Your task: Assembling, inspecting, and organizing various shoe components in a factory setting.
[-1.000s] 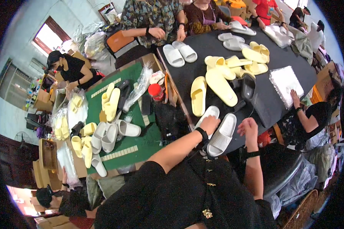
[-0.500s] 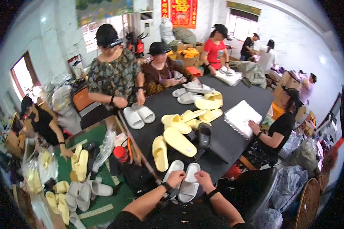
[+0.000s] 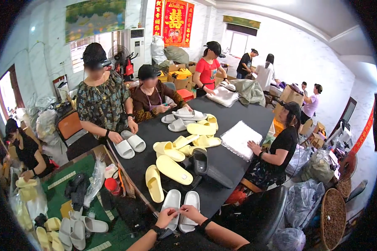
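1. compared with a moment ago, your view has tipped up further: the room, the wall hangings and the people round the black table [image 3: 238, 121] fill more of the picture, and your hands now sit at the very bottom edge.
2. the pair of white slippers [image 3: 180, 205] lies as before at the near edge of the table, side by side, just in front of you.
3. your left hand [image 3: 165, 217] rests on the heel end of the left slipper, fingers curled and pinching its edge; the watch-banded wrist comes up from below.
4. your right hand [image 3: 191, 212] meets the left one between the two heels, fingers bent onto the right slipper; whether it truly grips is too small to tell.
5. a yellow slipper [image 3: 154, 183] lies just left of the pair, with more yellow ones beyond.
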Demonstrator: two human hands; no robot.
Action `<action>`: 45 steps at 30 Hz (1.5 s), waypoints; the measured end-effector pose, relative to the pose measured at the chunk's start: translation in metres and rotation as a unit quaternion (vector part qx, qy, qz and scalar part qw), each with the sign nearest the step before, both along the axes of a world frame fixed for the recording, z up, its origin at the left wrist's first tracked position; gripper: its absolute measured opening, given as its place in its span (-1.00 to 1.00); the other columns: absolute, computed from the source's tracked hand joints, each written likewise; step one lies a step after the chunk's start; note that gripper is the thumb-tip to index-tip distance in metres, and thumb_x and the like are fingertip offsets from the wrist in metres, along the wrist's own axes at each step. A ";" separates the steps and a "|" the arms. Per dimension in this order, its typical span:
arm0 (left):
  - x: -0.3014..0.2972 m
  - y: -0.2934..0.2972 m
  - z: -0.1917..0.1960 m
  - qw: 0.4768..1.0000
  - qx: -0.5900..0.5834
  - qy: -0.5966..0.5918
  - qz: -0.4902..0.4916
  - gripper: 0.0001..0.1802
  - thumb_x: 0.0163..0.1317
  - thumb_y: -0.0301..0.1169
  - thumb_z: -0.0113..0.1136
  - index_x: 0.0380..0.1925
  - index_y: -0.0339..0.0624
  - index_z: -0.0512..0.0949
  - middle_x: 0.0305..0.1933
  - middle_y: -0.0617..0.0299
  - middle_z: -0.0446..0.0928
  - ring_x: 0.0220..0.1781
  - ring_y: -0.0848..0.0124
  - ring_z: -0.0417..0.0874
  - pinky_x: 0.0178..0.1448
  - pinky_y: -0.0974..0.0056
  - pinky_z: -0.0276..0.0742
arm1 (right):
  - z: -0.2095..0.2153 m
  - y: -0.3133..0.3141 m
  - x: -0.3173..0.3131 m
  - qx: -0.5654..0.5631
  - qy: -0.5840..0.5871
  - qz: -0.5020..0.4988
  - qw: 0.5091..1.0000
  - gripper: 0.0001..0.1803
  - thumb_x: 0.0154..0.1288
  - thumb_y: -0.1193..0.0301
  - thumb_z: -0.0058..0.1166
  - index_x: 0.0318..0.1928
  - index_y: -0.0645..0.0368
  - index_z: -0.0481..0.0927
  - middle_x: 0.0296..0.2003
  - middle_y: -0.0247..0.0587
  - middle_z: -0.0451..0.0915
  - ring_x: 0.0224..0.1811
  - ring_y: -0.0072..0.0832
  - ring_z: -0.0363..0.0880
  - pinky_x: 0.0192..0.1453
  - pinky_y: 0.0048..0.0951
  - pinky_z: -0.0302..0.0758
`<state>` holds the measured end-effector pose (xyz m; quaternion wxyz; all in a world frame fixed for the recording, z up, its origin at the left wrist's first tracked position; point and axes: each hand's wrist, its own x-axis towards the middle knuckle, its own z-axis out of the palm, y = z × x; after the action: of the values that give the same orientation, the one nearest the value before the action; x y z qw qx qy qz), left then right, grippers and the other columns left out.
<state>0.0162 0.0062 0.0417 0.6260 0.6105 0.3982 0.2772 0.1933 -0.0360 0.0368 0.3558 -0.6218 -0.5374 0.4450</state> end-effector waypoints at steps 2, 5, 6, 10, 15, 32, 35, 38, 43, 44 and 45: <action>0.001 0.001 -0.002 1.000 0.009 -0.008 -0.009 -0.81 0.19 -0.43 0.16 -0.25 -0.32 0.55 -0.37 0.20 0.61 -0.34 0.52 0.60 -0.21 0.42 0.51 | 0.003 -0.001 0.000 0.014 -0.003 0.010 1.000 -0.80 0.19 0.35 0.11 -0.32 0.25 0.57 -0.48 -0.22 0.57 -0.40 -0.53 0.49 -0.27 -0.46 0.42; 0.001 0.001 0.001 0.999 0.043 0.028 -0.007 -0.81 0.19 -0.43 0.16 -0.25 -0.31 0.54 -0.37 0.20 0.61 -0.33 0.52 0.60 -0.21 0.41 0.51 | 0.005 -0.003 -0.003 0.022 -0.007 0.017 1.000 -0.81 0.20 0.37 0.09 -0.31 0.27 0.56 -0.47 -0.22 0.57 -0.39 -0.55 0.49 -0.25 -0.47 0.42; 0.001 0.001 -0.007 0.999 0.042 0.016 -0.007 -0.81 0.19 -0.43 0.16 -0.25 -0.32 0.54 -0.37 0.20 0.61 -0.33 0.52 0.60 -0.22 0.41 0.50 | 0.006 -0.003 -0.003 0.014 -0.010 0.016 1.000 -0.82 0.21 0.39 0.08 -0.30 0.28 0.55 -0.45 -0.24 0.58 -0.37 -0.57 0.49 -0.23 -0.49 0.42; 0.001 -0.004 0.014 0.997 0.060 0.054 0.001 -0.82 0.18 -0.44 0.16 -0.26 -0.31 0.54 -0.37 0.20 0.61 -0.33 0.53 0.60 -0.22 0.42 0.50 | 0.000 -0.005 -0.002 0.039 -0.011 0.017 0.999 -0.83 0.20 0.41 0.10 -0.32 0.30 0.54 -0.45 -0.22 0.58 -0.37 -0.56 0.50 -0.23 -0.48 0.42; 0.004 -0.004 0.008 0.997 0.066 0.039 0.012 -0.76 0.15 -0.33 0.20 -0.31 -0.32 0.56 -0.43 0.25 0.60 -0.39 0.52 0.58 -0.25 0.40 0.47 | 0.005 -0.011 -0.002 0.061 -0.033 0.001 0.998 -0.80 0.19 0.37 0.10 -0.33 0.29 0.54 -0.51 -0.17 0.55 -0.45 -0.49 0.47 -0.32 -0.42 0.41; 0.003 -0.010 -0.009 0.992 0.096 0.082 -0.002 -0.80 0.14 -0.38 0.20 -0.31 -0.29 0.54 -0.41 0.20 0.60 -0.35 0.47 0.59 -0.23 0.36 0.49 | 0.005 -0.021 -0.003 0.076 -0.020 -0.014 0.997 -0.84 0.16 0.42 0.12 -0.32 0.27 0.53 -0.48 -0.20 0.57 -0.41 -0.52 0.50 -0.30 -0.44 0.43; 0.004 -0.011 -0.009 0.993 0.099 0.061 0.011 -0.79 0.13 -0.39 0.20 -0.29 -0.29 0.53 -0.40 0.20 0.60 -0.35 0.48 0.59 -0.22 0.37 0.49 | 0.003 -0.021 -0.003 0.069 -0.025 -0.009 0.997 -0.84 0.15 0.43 0.13 -0.32 0.27 0.53 -0.47 -0.22 0.56 -0.40 -0.54 0.49 -0.29 -0.45 0.43; 0.005 -0.012 -0.010 0.997 0.075 0.030 0.011 -0.78 0.13 -0.39 0.21 -0.26 -0.29 0.53 -0.38 0.21 0.60 -0.33 0.49 0.59 -0.22 0.37 0.49 | 0.001 -0.021 -0.004 0.066 -0.034 -0.010 0.997 -0.85 0.15 0.44 0.13 -0.32 0.27 0.53 -0.48 -0.23 0.55 -0.41 -0.55 0.48 -0.29 -0.46 0.43; 0.006 -0.010 -0.012 0.994 0.090 0.061 -0.026 -0.78 0.13 -0.38 0.21 -0.26 -0.29 0.54 -0.36 0.17 0.61 -0.31 0.46 0.61 -0.19 0.36 0.49 | -0.004 -0.023 -0.004 0.060 -0.025 -0.016 0.998 -0.86 0.15 0.45 0.13 -0.32 0.27 0.54 -0.48 -0.24 0.55 -0.41 -0.56 0.47 -0.29 -0.48 0.43; 0.006 -0.010 -0.015 0.992 0.100 0.069 -0.026 -0.78 0.13 -0.38 0.21 -0.27 -0.28 0.54 -0.35 0.16 0.61 -0.31 0.44 0.62 -0.19 0.36 0.49 | -0.005 -0.023 -0.003 0.060 -0.030 -0.009 0.998 -0.86 0.15 0.45 0.13 -0.31 0.27 0.54 -0.48 -0.24 0.55 -0.41 -0.56 0.47 -0.29 -0.48 0.43; 0.006 -0.010 -0.019 0.992 0.100 0.070 -0.026 -0.78 0.13 -0.38 0.21 -0.27 -0.28 0.54 -0.35 0.16 0.61 -0.31 0.44 0.62 -0.19 0.36 0.49 | -0.007 -0.023 -0.003 0.060 -0.034 -0.003 0.998 -0.86 0.15 0.45 0.13 -0.31 0.28 0.54 -0.48 -0.24 0.55 -0.40 -0.57 0.47 -0.29 -0.49 0.43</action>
<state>0.0219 -0.0041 0.0229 0.5391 0.6985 0.3952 0.2554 0.1908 -0.0587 0.0299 0.3749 -0.6159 -0.5733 0.3892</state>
